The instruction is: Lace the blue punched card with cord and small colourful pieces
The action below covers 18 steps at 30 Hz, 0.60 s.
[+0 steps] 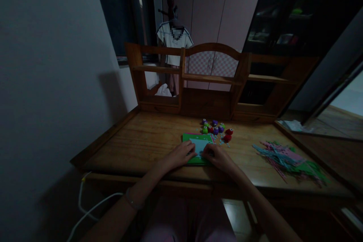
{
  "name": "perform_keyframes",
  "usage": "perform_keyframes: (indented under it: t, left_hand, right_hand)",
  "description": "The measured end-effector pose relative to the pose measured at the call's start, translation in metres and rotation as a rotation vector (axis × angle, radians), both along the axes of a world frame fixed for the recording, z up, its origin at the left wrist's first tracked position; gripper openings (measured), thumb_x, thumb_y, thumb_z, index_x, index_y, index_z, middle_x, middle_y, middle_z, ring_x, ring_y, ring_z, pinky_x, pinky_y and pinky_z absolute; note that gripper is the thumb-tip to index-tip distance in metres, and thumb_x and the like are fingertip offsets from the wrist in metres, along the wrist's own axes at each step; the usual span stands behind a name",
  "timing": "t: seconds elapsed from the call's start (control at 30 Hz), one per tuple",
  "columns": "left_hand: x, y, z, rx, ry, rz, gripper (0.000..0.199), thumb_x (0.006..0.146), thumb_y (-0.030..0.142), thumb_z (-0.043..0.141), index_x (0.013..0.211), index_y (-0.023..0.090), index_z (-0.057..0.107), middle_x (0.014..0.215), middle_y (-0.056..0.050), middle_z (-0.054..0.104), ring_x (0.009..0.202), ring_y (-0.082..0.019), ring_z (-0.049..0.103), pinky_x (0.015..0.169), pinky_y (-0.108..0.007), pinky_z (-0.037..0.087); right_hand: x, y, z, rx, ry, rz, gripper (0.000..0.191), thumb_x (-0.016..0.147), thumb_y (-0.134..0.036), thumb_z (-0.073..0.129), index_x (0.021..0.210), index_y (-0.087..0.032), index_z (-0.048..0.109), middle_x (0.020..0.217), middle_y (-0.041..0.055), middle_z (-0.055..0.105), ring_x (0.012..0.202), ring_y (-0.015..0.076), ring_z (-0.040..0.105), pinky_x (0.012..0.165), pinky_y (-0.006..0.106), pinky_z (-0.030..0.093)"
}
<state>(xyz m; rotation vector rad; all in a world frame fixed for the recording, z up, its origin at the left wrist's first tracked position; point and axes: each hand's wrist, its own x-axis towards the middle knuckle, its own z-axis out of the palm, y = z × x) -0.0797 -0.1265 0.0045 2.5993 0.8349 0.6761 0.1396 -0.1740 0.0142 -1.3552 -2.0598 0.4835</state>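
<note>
- From where I stood, light blue paper [200, 144] lay on green sheets [186, 137] near the front edge of the wooden desk [136, 140], directly in front of the seated person; a thin pink edge showed at the far side of the sheets.
- The left hand [185, 153] rested at the blue paper's 9 o'clock side, fingers bent and tips down on it.
- The right hand [214, 155] sat at its 3 o'clock side, fingers curled inward; the two hands were apart, with a narrow strip of paper between them.
- I could not tell whether either hand's fingertips were closed on anything, as shadow hid them.
- At 1 o'clock from the paper stood a cluster of small figures [216, 130], purple, green and red, with eyes.
- Two red figures [228, 135] were at 2 o'clock, beside scattered blue bits [221, 142].
- At 3 o'clock, well apart, lay a tangled heap of paper strips [290, 159] in pink, blue and green.
- A wooden shelf unit [210, 79] stood at 12 o'clock, along the desk's far side.
</note>
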Motion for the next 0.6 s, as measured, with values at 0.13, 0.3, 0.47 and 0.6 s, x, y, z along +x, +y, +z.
perform_keyframes:
  t: [0.13, 0.3, 0.47, 0.6]
  left_hand:
    - [-0.002, 0.008, 0.001, -0.069, -0.015, -0.029, 0.021, 0.090, 0.036, 0.047, 0.085, 0.017, 0.053, 0.088, -0.003, 0.054, 0.083, -0.016, 0.051, 0.076, -0.026, 0.040]
    - [-0.008, 0.017, 0.005, -0.135, -0.035, -0.084, 0.022, 0.089, 0.036, 0.048, 0.086, 0.017, 0.059, 0.085, -0.002, 0.057, 0.080, -0.015, 0.052, 0.073, -0.025, 0.040]
    - [-0.009, 0.019, 0.006, -0.146, -0.014, -0.058, 0.023, 0.087, 0.037, 0.052, 0.084, 0.016, 0.060, 0.084, -0.002, 0.059, 0.076, -0.014, 0.053, 0.071, -0.025, 0.040]
    - [-0.009, 0.018, 0.006, -0.148, -0.013, -0.051, 0.025, 0.086, 0.040, 0.053, 0.084, 0.016, 0.060, 0.085, -0.003, 0.058, 0.076, -0.014, 0.052, 0.070, -0.025, 0.040]
  right_hand:
    - [0.000, -0.001, 0.000, -0.006, -0.002, -0.001, 0.011, 0.083, -0.029, 0.059, 0.081, -0.018, 0.060, 0.075, 0.0028, 0.063, 0.068, 0.0153, 0.056, 0.062, 0.025, 0.040]
    - [-0.001, -0.003, 0.002, 0.013, 0.004, 0.005, 0.012, 0.084, -0.029, 0.058, 0.081, -0.018, 0.060, 0.075, 0.0026, 0.063, 0.068, 0.0151, 0.056, 0.063, 0.025, 0.039]
    - [-0.001, -0.005, 0.002, 0.016, 0.027, 0.004, 0.014, 0.084, -0.031, 0.058, 0.082, -0.018, 0.061, 0.077, 0.0030, 0.064, 0.070, 0.0155, 0.056, 0.063, 0.026, 0.040]
    - [-0.001, -0.004, 0.001, 0.011, 0.024, 0.003, 0.014, 0.083, -0.033, 0.059, 0.082, -0.019, 0.060, 0.076, 0.0027, 0.063, 0.069, 0.0155, 0.056, 0.063, 0.026, 0.040]
